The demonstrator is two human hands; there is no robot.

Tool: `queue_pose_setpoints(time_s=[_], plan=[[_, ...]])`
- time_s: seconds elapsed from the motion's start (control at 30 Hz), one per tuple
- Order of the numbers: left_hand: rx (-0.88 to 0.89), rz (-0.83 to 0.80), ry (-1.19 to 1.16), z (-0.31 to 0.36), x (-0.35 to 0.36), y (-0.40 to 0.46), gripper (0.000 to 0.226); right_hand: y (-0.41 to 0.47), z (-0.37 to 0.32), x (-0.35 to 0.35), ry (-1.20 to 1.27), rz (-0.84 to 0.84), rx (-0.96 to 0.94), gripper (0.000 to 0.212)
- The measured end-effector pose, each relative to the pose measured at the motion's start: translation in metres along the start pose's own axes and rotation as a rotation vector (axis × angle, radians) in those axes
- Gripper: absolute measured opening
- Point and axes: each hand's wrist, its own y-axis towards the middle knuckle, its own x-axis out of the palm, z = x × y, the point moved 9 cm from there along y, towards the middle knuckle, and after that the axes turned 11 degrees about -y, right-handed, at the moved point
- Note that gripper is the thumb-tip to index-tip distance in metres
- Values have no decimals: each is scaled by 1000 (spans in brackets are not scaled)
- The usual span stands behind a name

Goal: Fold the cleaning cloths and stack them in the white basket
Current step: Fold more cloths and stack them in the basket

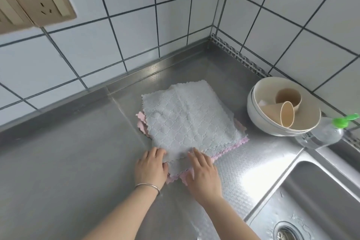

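Both hands at the near edge of a cloth pile on the steel table. Left hand has fingers curled at the near-left corner of the top grey cloth, looks like it pinches that corner, thumb hidden so not certain. Right hand lies flat, fingers straight and spread moderately, pressing on the grey cloth's near edge and the pink cloth under it. Pile sits just ahead of the hands; grey on top, pink edges showing at its left, right and near sides, so at least two or three cloths stacked unfolded, exact count unclear. Beyond the right hand, further right: stacked bowls with two paper cups in them, then a clear bottle with green cap, then the sink to the right of the right wrist. No white basket in view, can't tell where it is. Step, my read: start of folding the first cloth, nothing folded yet, task barely begun. Next move probably needs the left hand to lift the grey corner clear of the pink layer and carry the near edge to the far edge, right hand holding the lower cloths down so they don't drag along. Risk: microfibre clings, two layers could come up together
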Motion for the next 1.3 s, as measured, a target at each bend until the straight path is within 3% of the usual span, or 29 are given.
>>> queue_pose_setpoints(time_s=[0.17,0.27,0.33,0.43,0.53,0.83,0.93,1.07,1.2,1.3], plan=[[61,-5,-71,-6,-1,12,26,11,1,4,-56,16,21,50],[99,-40,-244,-14,-3,17,10,18,0,-1,-100,40,36,34],[86,-61,-304,-14,-9,19,15,26,-2,-3,-99,26,48,25],[137,-23,-271,1,-29,20,18,36,-6,-9,-152,38,46,39],[218,70,-216,17,-59,20,11,48,-6,-28,-143,155,20,36],[223,274,-396,0,-171,-1,34,61,26,-112,-139,456,31,14],[205,370,-393,-25,-218,-25,23,58,12,-138,-8,425,-19,10],[194,452,-415,-45,-282,-62,28,61,-24,-168,347,113,-31,14],[140,522,-409,-64,-366,-132,4,40,-102,-206,397,-106,-261,15],[75,527,-446,-80,-402,-159,15,30,-139,-228,401,-178,-310,23]])
